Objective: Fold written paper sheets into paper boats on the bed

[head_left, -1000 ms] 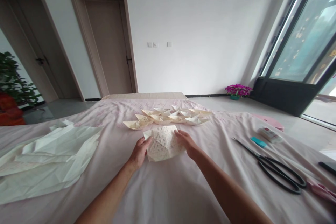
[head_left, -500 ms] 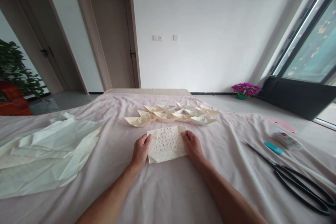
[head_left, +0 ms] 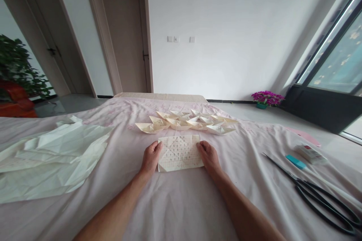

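A creased, cream-coloured sheet of paper (head_left: 181, 153) with rows of written characters is stretched between my hands, above the pale pink cloth. My left hand (head_left: 151, 155) pinches its left edge, thumb on top. On the opposite edge my right hand (head_left: 209, 155) grips it the same way; the fingers behind the paper are hidden. Just beyond stand several folded paper boats (head_left: 178, 123) in close rows, cream and white.
Crumpled large paper sheets (head_left: 56, 158) lie at the left. To the right are black-handled scissors (head_left: 299, 182), a blue eraser-like block (head_left: 295, 161), a small clear-wrapped box (head_left: 310, 152) and a pink flat item (head_left: 304, 136). The cloth (head_left: 181, 207) is wrinkled.
The sheet has become slightly more level and flatter between my hands, both of which keep their hold. The camera view has shifted a little.
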Action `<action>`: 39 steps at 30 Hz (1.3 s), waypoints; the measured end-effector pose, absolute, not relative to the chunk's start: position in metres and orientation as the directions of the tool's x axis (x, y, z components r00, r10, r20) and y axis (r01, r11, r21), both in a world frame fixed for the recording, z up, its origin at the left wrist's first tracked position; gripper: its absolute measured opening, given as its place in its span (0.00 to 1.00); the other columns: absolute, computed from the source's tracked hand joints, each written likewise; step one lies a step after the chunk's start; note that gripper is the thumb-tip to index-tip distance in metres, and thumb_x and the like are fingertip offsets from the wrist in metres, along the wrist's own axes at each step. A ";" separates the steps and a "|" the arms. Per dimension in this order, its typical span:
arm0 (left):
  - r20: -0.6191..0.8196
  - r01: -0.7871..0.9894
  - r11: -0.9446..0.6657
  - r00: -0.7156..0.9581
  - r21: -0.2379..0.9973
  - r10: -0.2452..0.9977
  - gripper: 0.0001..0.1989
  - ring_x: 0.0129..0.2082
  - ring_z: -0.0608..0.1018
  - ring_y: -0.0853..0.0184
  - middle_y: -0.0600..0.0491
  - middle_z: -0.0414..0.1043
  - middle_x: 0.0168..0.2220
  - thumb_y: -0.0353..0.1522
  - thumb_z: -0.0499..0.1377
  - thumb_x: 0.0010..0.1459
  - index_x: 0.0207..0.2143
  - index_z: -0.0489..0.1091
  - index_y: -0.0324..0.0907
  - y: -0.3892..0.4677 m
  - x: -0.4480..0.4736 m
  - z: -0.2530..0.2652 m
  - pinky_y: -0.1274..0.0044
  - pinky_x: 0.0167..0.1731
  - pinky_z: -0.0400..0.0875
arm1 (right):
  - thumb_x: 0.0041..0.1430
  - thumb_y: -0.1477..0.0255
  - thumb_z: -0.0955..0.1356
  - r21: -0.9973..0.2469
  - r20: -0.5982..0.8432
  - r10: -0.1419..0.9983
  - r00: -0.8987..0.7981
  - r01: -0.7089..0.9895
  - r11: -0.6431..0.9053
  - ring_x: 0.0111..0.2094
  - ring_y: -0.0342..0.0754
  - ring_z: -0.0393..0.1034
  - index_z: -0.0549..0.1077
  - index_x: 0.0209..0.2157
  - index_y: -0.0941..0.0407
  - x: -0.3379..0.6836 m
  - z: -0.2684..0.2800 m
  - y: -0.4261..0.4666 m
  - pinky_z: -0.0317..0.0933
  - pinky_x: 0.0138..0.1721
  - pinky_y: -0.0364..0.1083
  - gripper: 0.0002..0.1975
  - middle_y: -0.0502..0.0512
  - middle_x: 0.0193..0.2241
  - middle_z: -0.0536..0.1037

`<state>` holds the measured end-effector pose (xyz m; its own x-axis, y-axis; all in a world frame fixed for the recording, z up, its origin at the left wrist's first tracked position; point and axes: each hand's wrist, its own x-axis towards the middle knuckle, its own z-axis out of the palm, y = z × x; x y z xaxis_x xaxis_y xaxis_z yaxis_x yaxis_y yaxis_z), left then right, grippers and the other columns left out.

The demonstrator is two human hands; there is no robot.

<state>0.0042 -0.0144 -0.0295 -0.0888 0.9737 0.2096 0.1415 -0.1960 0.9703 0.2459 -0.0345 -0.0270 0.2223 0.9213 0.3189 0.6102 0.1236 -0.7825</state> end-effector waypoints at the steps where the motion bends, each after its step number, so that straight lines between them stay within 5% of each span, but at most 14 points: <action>1: 0.209 0.141 -0.195 -0.090 0.971 0.974 0.19 0.23 0.67 0.68 0.59 0.60 0.17 0.47 0.56 0.51 0.22 0.66 0.40 -0.014 0.004 -0.029 0.81 0.24 0.61 | 0.59 0.60 0.59 -0.787 0.317 0.923 0.220 0.604 0.126 0.25 0.46 0.62 0.65 0.26 0.54 0.246 -0.027 -0.034 0.51 0.26 0.42 0.15 0.48 0.22 0.69; 39: 0.164 0.046 -0.160 -0.086 0.986 0.983 0.19 0.23 0.70 0.67 0.57 0.66 0.19 0.48 0.58 0.49 0.25 0.69 0.39 -0.017 0.007 -0.028 0.80 0.23 0.63 | 0.55 0.60 0.60 -0.843 0.264 0.932 0.247 0.530 0.098 0.29 0.48 0.66 0.73 0.30 0.55 0.248 -0.025 -0.035 0.55 0.28 0.42 0.15 0.52 0.25 0.74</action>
<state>0.0074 -0.0175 -0.0276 -0.0861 0.9827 0.1638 0.0455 -0.1604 0.9860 0.2480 -0.0346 -0.0250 0.2471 0.9324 0.2638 0.5296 0.0981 -0.8426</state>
